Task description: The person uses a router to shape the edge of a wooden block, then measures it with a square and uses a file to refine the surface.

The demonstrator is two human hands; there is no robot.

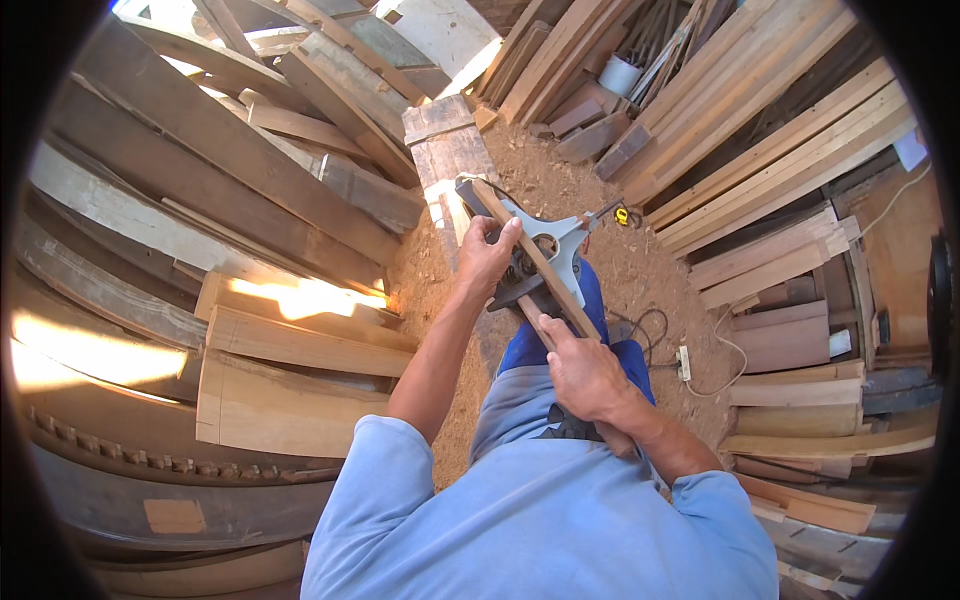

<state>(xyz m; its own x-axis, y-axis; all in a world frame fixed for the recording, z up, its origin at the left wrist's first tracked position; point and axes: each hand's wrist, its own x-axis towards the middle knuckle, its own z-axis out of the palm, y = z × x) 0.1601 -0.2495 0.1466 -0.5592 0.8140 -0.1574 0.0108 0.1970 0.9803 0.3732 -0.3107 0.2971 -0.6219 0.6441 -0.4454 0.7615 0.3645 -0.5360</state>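
Counting outward from the hands, we identify two wooden strips, both narrow, straight and squared. The upper wooden strip point(545, 265) lies diagonally across one grey metal frame point(566, 240), in front of our torso and over the thighs. The lower wooden strip point(535, 318) runs beneath our right hand point(588, 378), and its rounded-looking end shows beyond the wrist.

Our left hand point(485, 252) has its fingers bent onto the far part of the upper strip, grasping it, with the thumb along the edge; the underside of this grip is hidden. Our right-hand fingers are clenched around the lower strip.

The frame is smooth, with branching arms and one round opening. Beyond it we note one worn plank point(447, 150) with a rough, stained face and one crosswise batten.

On the floor point(655, 280), covered in loose, grainy sawdust, we count one yellow-and-black tape measure point(622, 215) and one white socket block point(683, 363). One white cylindrical bucket point(620, 76) stands among timber at the far side. Stacked boards, too many to count, line the left point(240, 185) and right point(745, 95); their faces range from pale and planed to grey and weathered.
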